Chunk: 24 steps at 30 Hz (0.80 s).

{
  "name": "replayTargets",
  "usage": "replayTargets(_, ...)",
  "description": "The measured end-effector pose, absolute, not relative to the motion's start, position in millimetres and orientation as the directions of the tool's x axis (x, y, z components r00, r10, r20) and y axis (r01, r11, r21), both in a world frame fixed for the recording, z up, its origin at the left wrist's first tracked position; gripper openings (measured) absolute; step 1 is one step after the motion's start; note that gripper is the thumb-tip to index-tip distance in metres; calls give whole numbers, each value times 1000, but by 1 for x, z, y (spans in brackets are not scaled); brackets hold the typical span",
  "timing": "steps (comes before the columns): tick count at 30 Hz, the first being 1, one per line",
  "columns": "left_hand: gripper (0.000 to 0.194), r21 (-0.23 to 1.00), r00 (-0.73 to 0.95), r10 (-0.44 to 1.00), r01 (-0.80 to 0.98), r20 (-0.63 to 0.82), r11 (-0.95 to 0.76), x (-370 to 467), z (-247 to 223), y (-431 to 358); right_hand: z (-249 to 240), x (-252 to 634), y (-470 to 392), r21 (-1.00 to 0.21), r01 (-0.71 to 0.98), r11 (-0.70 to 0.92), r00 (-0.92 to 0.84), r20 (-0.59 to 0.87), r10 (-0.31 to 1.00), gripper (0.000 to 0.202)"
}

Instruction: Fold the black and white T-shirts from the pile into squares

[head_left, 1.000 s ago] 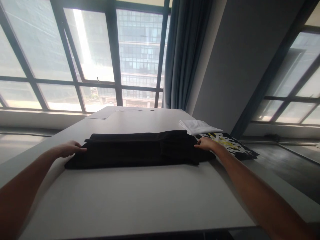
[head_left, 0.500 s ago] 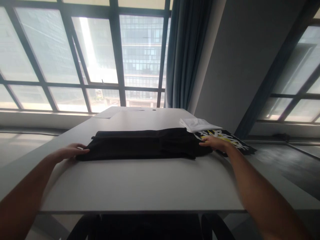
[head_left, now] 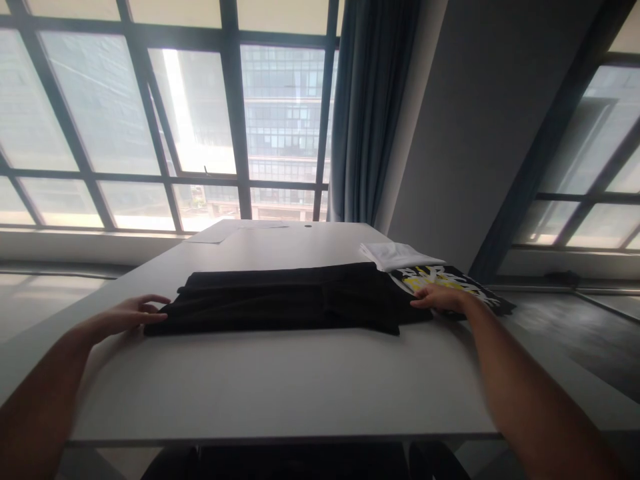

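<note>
Moved: right hand, toward 3 o'clock
Left hand: fingers parted, at black cloth's 9 o'clock end
Right grip: cannot tell

One plain black garment, one white cloth bundle, one printed garment, one table, two paper sheets.
</note>
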State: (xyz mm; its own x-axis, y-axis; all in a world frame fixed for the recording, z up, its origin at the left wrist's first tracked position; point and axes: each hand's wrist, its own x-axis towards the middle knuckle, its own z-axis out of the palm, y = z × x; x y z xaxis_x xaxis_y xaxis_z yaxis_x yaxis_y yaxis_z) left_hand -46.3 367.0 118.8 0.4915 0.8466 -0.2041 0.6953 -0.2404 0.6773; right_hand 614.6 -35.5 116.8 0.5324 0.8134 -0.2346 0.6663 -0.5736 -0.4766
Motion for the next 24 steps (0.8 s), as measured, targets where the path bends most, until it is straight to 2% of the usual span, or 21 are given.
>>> replayTargets(4,84,641,489,862,707,-137,-299,-43,118,367,122,608,-38,-617,579,-533,511,-235,827,57)
replayTargets(8,88,686,552,815,663,-177,-300,-40,121,357,126,596,-37,-727,503,-466,521,-175,835,57)
replayTargets(11,89,697,528,840,649,-124,-305,-38,123,355,125,590,-35,-765,451,-460,488,-220,845,56)
replayTargets(16,59,734,510,860,574,26,-363,-44,119,368,119,598,-39,-761,409,-503,495,-278,823,56)
replayTargets(19,51,679,534,846,622,-4,-390,-51,114,377,117,608,-49,-711,406,-575,512,-344,787,56)
replayTargets(24,50,613,620,777,658,-113,-437,-55,116,372,123,608,-61,-622,437,-650,490,-441,752,56)
